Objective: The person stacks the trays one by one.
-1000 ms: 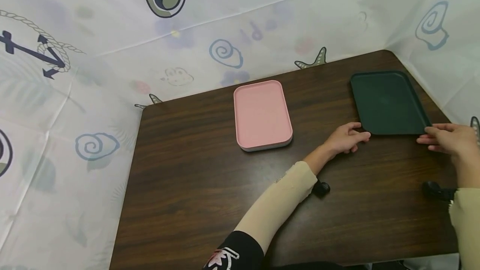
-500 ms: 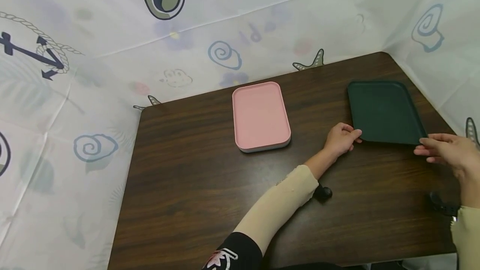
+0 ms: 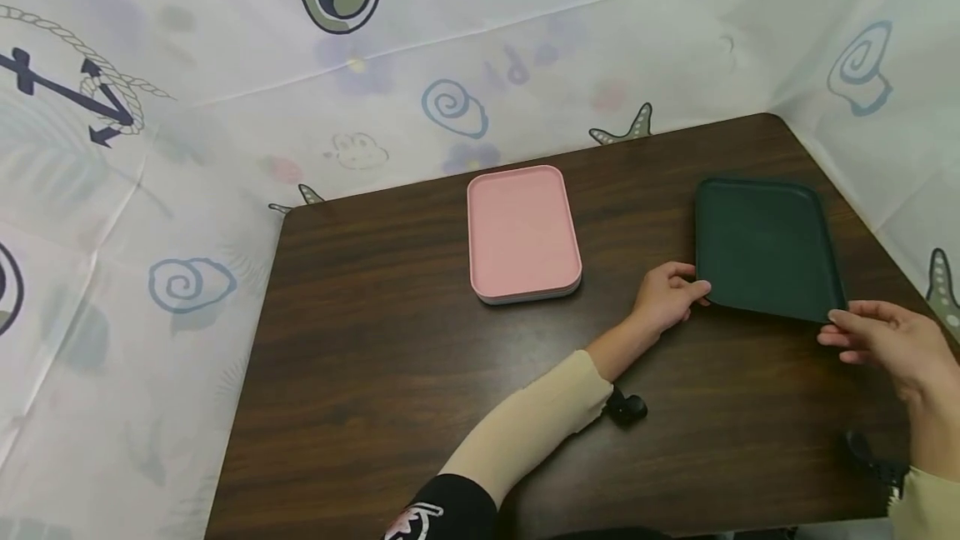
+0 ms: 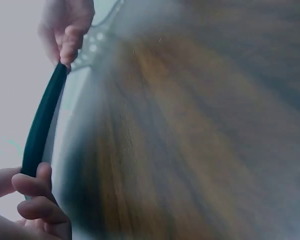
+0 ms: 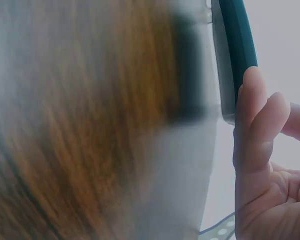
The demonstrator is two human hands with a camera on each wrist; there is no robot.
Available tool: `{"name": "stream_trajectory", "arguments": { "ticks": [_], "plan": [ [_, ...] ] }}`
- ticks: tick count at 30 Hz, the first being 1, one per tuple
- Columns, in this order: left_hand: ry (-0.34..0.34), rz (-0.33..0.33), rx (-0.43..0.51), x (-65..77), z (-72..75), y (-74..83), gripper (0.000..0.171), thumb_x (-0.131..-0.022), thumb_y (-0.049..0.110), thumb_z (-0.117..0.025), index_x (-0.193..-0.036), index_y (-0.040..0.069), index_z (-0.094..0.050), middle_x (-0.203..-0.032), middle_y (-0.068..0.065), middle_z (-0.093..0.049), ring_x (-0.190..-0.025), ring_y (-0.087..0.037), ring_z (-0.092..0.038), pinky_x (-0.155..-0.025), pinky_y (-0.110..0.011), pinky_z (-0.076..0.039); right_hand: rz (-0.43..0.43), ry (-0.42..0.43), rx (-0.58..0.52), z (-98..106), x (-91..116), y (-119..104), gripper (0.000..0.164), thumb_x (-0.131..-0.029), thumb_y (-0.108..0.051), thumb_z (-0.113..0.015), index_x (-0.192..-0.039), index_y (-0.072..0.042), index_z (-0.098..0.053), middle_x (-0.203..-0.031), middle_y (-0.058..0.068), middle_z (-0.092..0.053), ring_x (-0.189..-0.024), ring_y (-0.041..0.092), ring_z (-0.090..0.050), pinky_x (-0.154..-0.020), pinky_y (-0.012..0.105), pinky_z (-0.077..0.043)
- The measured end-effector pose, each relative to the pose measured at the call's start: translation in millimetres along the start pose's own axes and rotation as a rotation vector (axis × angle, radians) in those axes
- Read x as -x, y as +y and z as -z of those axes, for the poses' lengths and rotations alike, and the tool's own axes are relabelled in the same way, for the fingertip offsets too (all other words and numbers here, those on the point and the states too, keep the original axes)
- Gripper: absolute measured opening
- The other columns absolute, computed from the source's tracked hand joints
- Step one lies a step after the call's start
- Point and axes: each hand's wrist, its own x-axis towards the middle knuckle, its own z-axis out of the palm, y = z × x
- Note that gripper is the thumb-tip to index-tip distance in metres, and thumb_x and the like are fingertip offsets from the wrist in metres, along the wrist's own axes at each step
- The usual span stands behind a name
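A dark green tray [image 3: 767, 250] with rounded corners is held between both hands at the right of the table. My left hand [image 3: 666, 298] pinches its near left corner, thumb on top and fingers below. At the near right corner my right hand [image 3: 892, 344] pinches it the same way. Both wrist views show the tray edge-on, raised off the table above a dark shadow. Seen from the left wrist, the green edge [image 4: 42, 122] has a paler grey face along its lower side. A pink tray [image 3: 522, 232] lies left of the hands, with a grey layer beneath it.
The brown wooden table [image 3: 360, 373] stands against a white printed cloth [image 3: 247, 40] at its back and sides. Black devices, one of them a camera-like piece [image 3: 626, 408], are fixed near both wrists.
Both hands have drawn the green tray toward the person and slightly left, and its near edge now tilts down to the right. The pink tray stays in place.
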Motion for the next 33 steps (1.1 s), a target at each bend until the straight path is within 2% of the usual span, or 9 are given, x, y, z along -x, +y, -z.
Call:
{"name": "stream_trajectory", "arguments": {
  "ticks": [3, 9, 14, 17, 19, 22, 25, 30, 33],
  "plan": [
    [-0.032, -0.063, -0.018, 14.0, 12.2, 0.8, 0.024, -0.091, 0.014, -0.071, -0.114, 0.011, -0.064, -0.072, -0.006, -0.070, -0.043, -0.009, -0.045, -0.045, -0.021, -0.036, 0.031, -0.036, -0.020, -3.2, 7.6, -6.5, 0.019, -0.099, -0.021, -0.058, -0.108, -0.014, -0.043, -0.074, -0.012, -0.070, -0.065, 0.007, -0.069, -0.054, 0.027, -0.053],
    [-0.069, -0.205, -0.034, 40.1, 49.7, 9.4, 0.030, -0.092, 0.016, -0.069, -0.120, 0.008, -0.061, -0.083, -0.018, -0.071, -0.043, -0.008, -0.045, -0.045, -0.021, -0.037, 0.105, -0.103, -0.007, -18.0, 17.3, -27.6, 0.019, -0.099, -0.015, -0.059, -0.108, -0.007, -0.045, -0.075, -0.007, -0.072, -0.066, 0.009, -0.070, -0.053, 0.027, -0.054],
    [-0.083, -0.279, -0.061, 61.1, 80.0, 19.1, 0.032, -0.093, 0.016, -0.068, -0.122, 0.008, -0.058, -0.081, -0.011, -0.071, -0.044, -0.008, -0.046, -0.045, -0.022, -0.040, 0.144, -0.146, 0.008, -34.3, 25.4, -44.6, 0.020, -0.098, -0.012, -0.060, -0.108, -0.004, -0.045, -0.077, -0.005, -0.072, -0.067, 0.010, -0.070, -0.054, 0.028, -0.054],
    [-0.081, -0.302, -0.075, 73.8, 97.5, 21.1, 0.032, -0.093, 0.015, -0.067, -0.123, 0.008, -0.056, -0.079, -0.004, -0.070, -0.046, -0.009, -0.047, -0.046, -0.022, -0.041, 0.156, -0.189, -0.040, -45.3, 29.7, -51.1, 0.019, -0.097, -0.009, -0.062, -0.107, -0.004, -0.047, -0.078, -0.001, -0.073, -0.068, 0.013, -0.071, -0.055, 0.029, -0.055],
    [-0.077, -0.311, -0.077, 82.2, 109.4, 21.1, 0.033, -0.093, 0.015, -0.067, -0.122, 0.007, -0.056, -0.079, -0.003, -0.069, -0.050, -0.011, -0.050, -0.049, -0.021, -0.041, 0.161, -0.229, -0.089, -53.3, 32.0, -55.3, 0.018, -0.096, -0.007, -0.062, -0.107, -0.004, -0.049, -0.080, 0.002, -0.073, -0.069, 0.016, -0.071, -0.056, 0.029, -0.055],
    [-0.078, -0.315, -0.052, 95.0, 127.3, 20.1, 0.034, -0.093, 0.013, -0.067, -0.123, 0.004, -0.055, -0.083, -0.009, -0.069, -0.054, -0.015, -0.054, -0.054, -0.021, -0.040, 0.174, -0.284, -0.131, -66.4, 35.4, -62.5, 0.015, -0.095, -0.004, -0.063, -0.105, -0.004, -0.052, -0.081, 0.006, -0.073, -0.070, 0.019, -0.072, -0.057, 0.031, -0.056],
    [-0.080, -0.307, -0.017, 108.7, 144.7, 16.0, 0.035, -0.093, 0.010, -0.066, -0.124, -0.001, -0.052, -0.086, -0.020, -0.068, -0.054, -0.016, -0.051, -0.055, -0.021, -0.038, 0.189, -0.321, -0.092, -81.7, 39.4, -69.4, 0.016, -0.095, -0.006, -0.064, -0.105, -0.003, -0.053, -0.082, 0.006, -0.073, -0.071, 0.021, -0.072, -0.059, 0.034, -0.056],
    [-0.070, -0.250, 0.006, 129.8, 171.2, 3.6, 0.037, -0.094, 0.001, -0.062, -0.127, -0.007, -0.048, -0.090, -0.031, -0.063, -0.049, -0.012, -0.041, -0.052, -0.021, -0.035, 0.197, -0.381, -0.020, -107.8, 45.5, -76.3, 0.028, -0.095, -0.012, -0.065, -0.110, 0.006, -0.050, -0.084, 0.008, -0.073, -0.074, 0.027, -0.072, -0.063, 0.038, -0.057],
    [-0.041, -0.207, 0.024, 141.2, 184.5, -6.1, 0.038, -0.093, 0.000, -0.062, -0.128, -0.007, -0.048, -0.087, -0.027, -0.063, -0.051, -0.011, -0.043, -0.051, -0.021, -0.037, 0.187, -0.423, -0.015, -123.2, 47.3, -78.2, 0.034, -0.094, -0.015, -0.067, -0.111, 0.009, -0.049, -0.085, 0.012, -0.073, -0.075, 0.030, -0.071, -0.065, 0.040, -0.057]
  ]
}}
